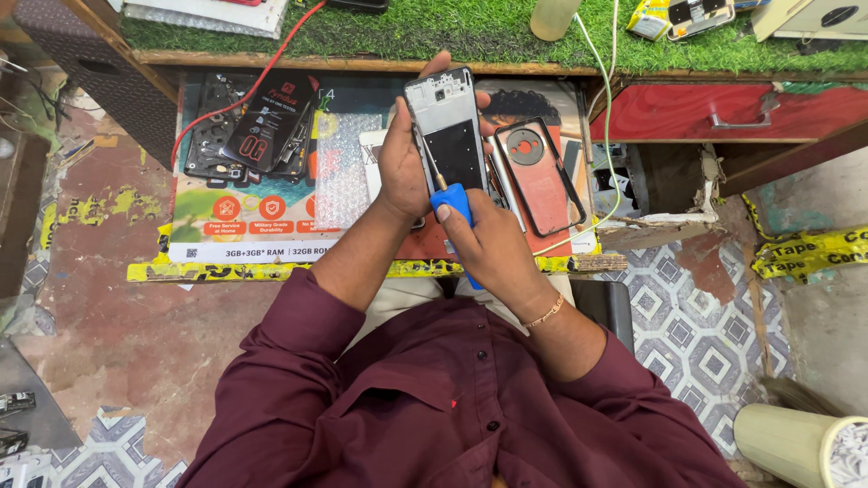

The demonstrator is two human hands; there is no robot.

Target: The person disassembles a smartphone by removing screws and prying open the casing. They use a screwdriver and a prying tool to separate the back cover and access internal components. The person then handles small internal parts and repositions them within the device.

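My left hand [404,163] grips an opened phone body [448,131] upright, its back cover off and a dark inner panel showing. My right hand [493,253] holds a blue-handled screwdriver [454,206] just below it. The thin metal shaft slants up and left, and its tip rests on the phone's left inner edge. Both hands hover over a low board covered with a printed poster [262,226].
A red phone case [535,176], bubble wrap [344,172] and a stack of dark phone cases [258,126] lie on the board. Behind is a shelf with green turf [434,32], a red cable [244,86] and a green cable [608,117]. A red drawer [723,113] stands right, a cream bin [800,447] bottom right.
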